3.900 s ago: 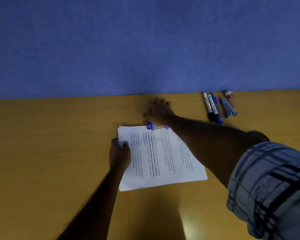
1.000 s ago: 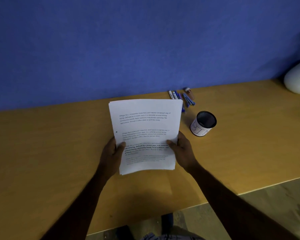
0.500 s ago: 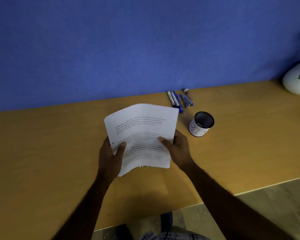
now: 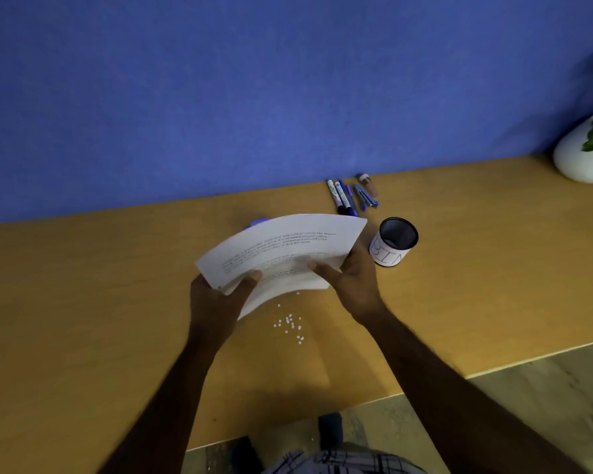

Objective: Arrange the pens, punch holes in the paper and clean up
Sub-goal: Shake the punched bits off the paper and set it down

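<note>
Your fingers [image 4: 252, 277] pinched the paper [image 4: 288, 244], left hand [image 4: 216, 302] at its lower-left corner, right hand [image 4: 353, 282] at its right edge, mid-frame above the desk [image 4: 83, 302]. The printed sheets bowed upward and had tipped flatter than half a second before. White punch dots [image 4: 290, 325], new since then, lay scattered below. Right of the paper, the mesh cup [image 4: 394, 242] read "BI", the rest unclear.

Probably an office: I'm at a wooden desk [image 4: 83, 302] against a blue fabric partition [image 4: 220, 97], markers [image 4: 341, 198] and a mesh cup [image 4: 394, 242] just beyond my right hand [image 4: 353, 285], a potted plant [image 4: 579, 159] well to its right.
</note>
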The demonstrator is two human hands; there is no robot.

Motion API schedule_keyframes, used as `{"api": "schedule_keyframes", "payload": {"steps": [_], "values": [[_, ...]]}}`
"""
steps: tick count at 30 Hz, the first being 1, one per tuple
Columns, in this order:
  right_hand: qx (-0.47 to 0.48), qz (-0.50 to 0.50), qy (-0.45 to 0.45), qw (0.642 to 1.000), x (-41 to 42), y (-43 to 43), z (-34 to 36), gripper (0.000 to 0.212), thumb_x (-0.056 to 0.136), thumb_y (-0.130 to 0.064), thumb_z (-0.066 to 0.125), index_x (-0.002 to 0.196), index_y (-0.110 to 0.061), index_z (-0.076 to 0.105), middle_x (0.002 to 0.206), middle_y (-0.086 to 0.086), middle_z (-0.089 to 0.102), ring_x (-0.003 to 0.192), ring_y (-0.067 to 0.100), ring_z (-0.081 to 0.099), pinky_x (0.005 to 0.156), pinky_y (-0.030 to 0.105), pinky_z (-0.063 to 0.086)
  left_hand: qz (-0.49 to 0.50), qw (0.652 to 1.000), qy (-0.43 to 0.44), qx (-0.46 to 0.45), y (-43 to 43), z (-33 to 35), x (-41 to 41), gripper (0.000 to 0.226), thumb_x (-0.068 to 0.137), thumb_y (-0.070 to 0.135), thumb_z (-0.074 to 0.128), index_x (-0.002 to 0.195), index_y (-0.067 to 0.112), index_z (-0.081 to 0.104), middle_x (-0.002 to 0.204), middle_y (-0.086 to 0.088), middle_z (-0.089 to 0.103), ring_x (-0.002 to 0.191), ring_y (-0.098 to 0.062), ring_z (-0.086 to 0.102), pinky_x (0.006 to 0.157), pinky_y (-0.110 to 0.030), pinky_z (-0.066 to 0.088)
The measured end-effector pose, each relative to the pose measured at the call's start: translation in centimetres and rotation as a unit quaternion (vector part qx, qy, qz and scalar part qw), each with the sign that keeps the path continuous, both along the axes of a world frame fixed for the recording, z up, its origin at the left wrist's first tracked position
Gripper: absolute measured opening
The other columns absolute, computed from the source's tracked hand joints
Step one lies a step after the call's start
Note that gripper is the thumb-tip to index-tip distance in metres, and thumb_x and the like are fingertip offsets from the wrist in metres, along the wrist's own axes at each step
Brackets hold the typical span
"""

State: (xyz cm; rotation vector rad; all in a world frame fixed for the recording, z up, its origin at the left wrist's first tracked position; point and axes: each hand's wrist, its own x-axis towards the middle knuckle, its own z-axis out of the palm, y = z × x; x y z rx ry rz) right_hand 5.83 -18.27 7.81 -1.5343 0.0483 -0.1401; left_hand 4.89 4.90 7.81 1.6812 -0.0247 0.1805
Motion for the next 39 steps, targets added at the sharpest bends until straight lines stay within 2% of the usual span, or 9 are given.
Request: {"api": "schedule_keyframes", "payload": {"steps": [5,8,11,15,19,24,30,34,39], "values": [[-0.015,-0.001,0.038,0.999,-0.5,-0.4,-0.6,0.048,0.077,0.005,0.077,0.119,-0.002,0.055,0.111,0.007,0.067,0.102,0.009,0.067,0.079,0.027,0.057,-0.014,0.999,0.039,0.024,0.2,-0.2,0.1,0.046,0.07,0.025,0.083,0.106,0.046,0.063,0.105,0.015,0.072,0.102,-0.007,0.068,0.083,-0.037,0.06],[-0.034,0.012,0.023,0.999,-0.6,-0.2,0.0,0.04,0.081,0.002,0.075,0.118,-0.008,0.064,0.116,0.01,0.07,0.107,0.017,0.068,0.088,0.036,0.057,-0.02,1.0,0.002,0.011,-0.6,0.7,0.2,0.04,0.072,0.029,0.084,0.101,0.051,0.067,0.101,0.021,0.073,0.095,-0.003,0.07,0.075,-0.021,0.059],[-0.001,0.012,0.011,1.0,-0.4,0.1,1.1,0.045,0.079,-0.005,0.078,0.118,-0.023,0.065,0.12,0.005,0.071,0.11,0.022,0.068,0.087,0.043,0.059,-0.009,0.999,-0.025,0.02,-1.2,1.3,0.4,0.039,0.074,0.027,0.083,0.109,0.037,0.069,0.101,0.015,0.074,0.093,-0.004,0.071,0.071,-0.014,0.055],[-0.021,0.005,0.061,0.998,-0.4,-0.2,0.8,0.053,0.074,-0.005,0.083,0.121,-0.014,0.061,0.119,0.002,0.07,0.109,0.02,0.067,0.093,0.049,0.056,0.016,0.997,0.018,0.077,-0.7,0.1,0.8,0.058,0.073,0.026,0.085,0.123,0.018,0.058,0.115,0.004,0.068,0.103,-0.011,0.066,0.08,-0.026,0.056],[-0.09,0.016,0.065,0.994,-0.6,-0.5,0.2,0.04,0.083,-0.003,0.074,0.118,-0.02,0.065,0.122,0.001,0.069,0.111,0.021,0.066,0.094,0.053,0.054,0.028,0.994,0.069,0.075,-1.4,-1.3,0.5,0.023,0.087,0.019,0.072,0.108,0.022,0.064,0.101,0.009,0.069,0.097,-0.021,0.068,0.066,-0.021,0.053],[-0.062,0.007,0.014,0.998,-0.6,-0.5,1.7,0.047,0.081,-0.012,0.077,0.108,-0.049,0.067,0.115,-0.013,0.072,0.107,0.01,0.068,0.087,0.034,0.059,0.048,0.998,0.007,0.039,-1.4,0.0,0.4,0.028,0.085,0.016,0.073,0.111,0.025,0.065,0.096,0.025,0.068,0.09,0.004,0.068,0.06,-0.007,0.051],[-0.052,0.017,0.055,0.997,-0.2,-0.6,0.2,0.046,0.077,-0.002,0.08,0.114,-0.024,0.065,0.113,-0.006,0.072,0.106,0.013,0.068,0.092,0.044,0.058,0.024,0.994,0.095,0.045,-1.4,-1.2,0.7,0.026,0.085,0.022,0.075,0.109,0.025,0.065,0.108,0.002,0.071,0.098,-0.015,0.069,0.077,-0.036,0.059],[-0.065,-0.002,0.057,0.996,0.7,-1.0,0.7,0.039,0.08,-0.011,0.08,0.11,-0.03,0.065,0.118,0.0,0.071,0.107,0.019,0.069,0.09,0.045,0.057,0.031,0.996,0.073,0.04,-1.3,0.2,1.3,0.016,0.085,0.028,0.074,0.089,0.043,0.07,0.089,0.023,0.073,0.086,-0.001,0.07,0.062,-0.014,0.054],[-0.074,0.025,0.068,0.995,0.8,-1.7,0.7,0.038,0.085,-0.01,0.075,0.121,-0.005,0.066,0.119,0.006,0.072,0.103,0.023,0.071,0.087,0.039,0.06,0.019,0.999,0.04,-0.024,-0.6,2.0,2.0,0.016,0.087,0.019,0.073,0.096,0.033,0.074,0.098,0.012,0.076,0.088,-0.009,0.073,0.067,-0.02,0.058]]}}
